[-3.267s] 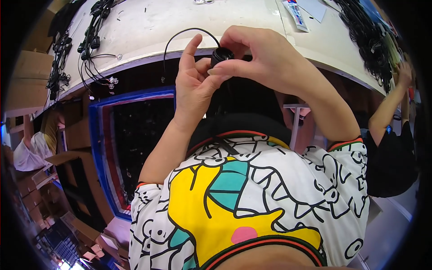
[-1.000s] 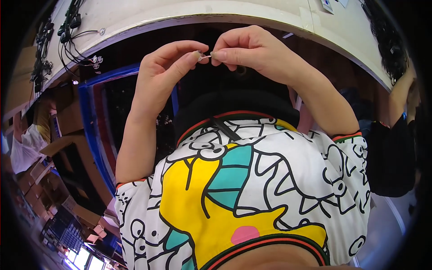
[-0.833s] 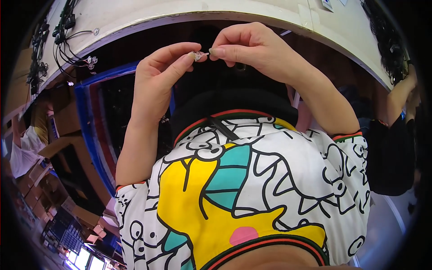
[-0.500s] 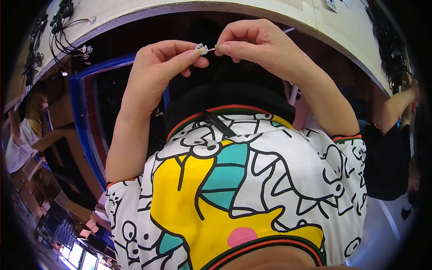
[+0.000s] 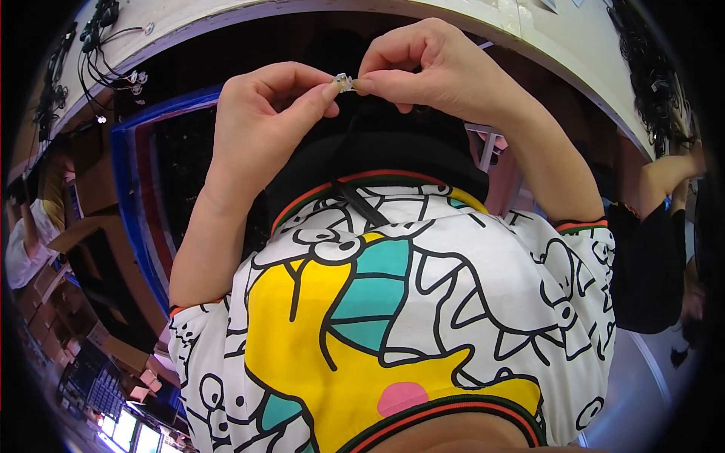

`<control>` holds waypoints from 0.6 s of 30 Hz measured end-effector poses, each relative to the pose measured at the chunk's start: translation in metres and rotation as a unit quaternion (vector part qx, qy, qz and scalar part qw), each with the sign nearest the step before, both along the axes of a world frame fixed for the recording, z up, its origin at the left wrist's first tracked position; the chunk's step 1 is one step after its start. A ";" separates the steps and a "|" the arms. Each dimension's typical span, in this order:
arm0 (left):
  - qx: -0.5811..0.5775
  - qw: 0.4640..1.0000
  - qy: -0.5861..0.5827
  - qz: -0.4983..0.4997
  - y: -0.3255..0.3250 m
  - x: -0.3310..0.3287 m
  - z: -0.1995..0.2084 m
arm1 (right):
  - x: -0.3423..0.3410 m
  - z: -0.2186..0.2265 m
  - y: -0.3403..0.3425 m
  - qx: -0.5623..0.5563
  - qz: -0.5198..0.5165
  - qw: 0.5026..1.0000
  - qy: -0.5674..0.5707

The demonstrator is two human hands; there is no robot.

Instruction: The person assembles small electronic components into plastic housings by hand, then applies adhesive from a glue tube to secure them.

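Note:
Between my two hands is a tiny clear-and-white piece (image 5: 343, 81), too small to tell its exact kind. My left hand (image 5: 264, 124) pinches it between thumb and forefinger. From the other side comes my right hand (image 5: 442, 75), its thumb and forefinger pressed together right beside the piece. They close on the short thin wire (image 5: 355, 82) that leads from it, most of which is hidden by the fingertips. Both hands are held up in front of my body, just short of the pale table (image 5: 483, 19).
Black cables (image 5: 94, 57) with small clear ends hang over the table edge at left. More black cables (image 5: 642, 79) lie at right. A blue-rimmed container (image 5: 124, 162) and cardboard boxes (image 5: 98, 185) stand at left. Another person's arm (image 5: 668, 177) is at far right; a person's sleeve (image 5: 30, 249) at far left.
Both hands have shifted slightly, the right one up and left. Its fingertips are now closer to the small piece, and less of the wire shows between them.

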State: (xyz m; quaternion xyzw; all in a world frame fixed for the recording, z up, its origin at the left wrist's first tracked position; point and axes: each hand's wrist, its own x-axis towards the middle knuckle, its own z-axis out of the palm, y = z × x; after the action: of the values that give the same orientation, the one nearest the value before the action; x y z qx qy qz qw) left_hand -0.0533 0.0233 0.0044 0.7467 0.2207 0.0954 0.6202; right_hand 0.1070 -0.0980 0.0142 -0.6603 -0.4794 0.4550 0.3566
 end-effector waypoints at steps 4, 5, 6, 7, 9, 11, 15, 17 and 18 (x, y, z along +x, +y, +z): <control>-0.016 1.000 0.005 -0.008 0.003 -0.001 -0.003 | -0.004 -0.009 -0.001 0.051 -0.023 0.998 0.014; -0.016 1.000 0.005 -0.008 0.004 0.000 -0.004 | -0.004 -0.011 -0.001 0.071 -0.039 0.997 0.013; -0.030 0.999 0.004 -0.013 0.005 0.000 -0.005 | -0.004 -0.012 -0.002 0.070 -0.040 0.997 0.013; -0.044 0.999 0.003 -0.016 0.006 0.000 -0.005 | -0.004 -0.012 -0.003 0.080 -0.047 0.995 0.032; -0.061 0.998 0.007 -0.019 0.006 0.000 -0.004 | -0.004 -0.012 -0.003 0.090 -0.054 0.993 0.052; -0.079 0.997 0.011 -0.023 0.006 0.001 -0.005 | -0.002 -0.013 -0.003 0.085 -0.060 0.991 0.082; -0.138 0.990 -0.001 -0.036 0.008 0.002 -0.008 | 0.001 -0.011 -0.003 0.072 -0.068 0.988 0.120; -0.166 0.985 -0.016 -0.040 0.009 0.002 -0.011 | 0.005 -0.010 -0.002 0.026 -0.052 0.974 0.219; -0.202 0.978 -0.027 -0.046 0.009 0.002 -0.012 | 0.006 -0.012 -0.001 0.026 -0.051 0.974 0.219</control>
State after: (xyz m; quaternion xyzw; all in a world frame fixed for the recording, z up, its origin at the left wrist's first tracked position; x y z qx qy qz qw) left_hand -0.0510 0.0322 -0.0076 0.6126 0.1844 0.0403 0.7675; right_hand 0.1133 -0.0994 0.0022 -0.5585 -0.3671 0.5572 0.4928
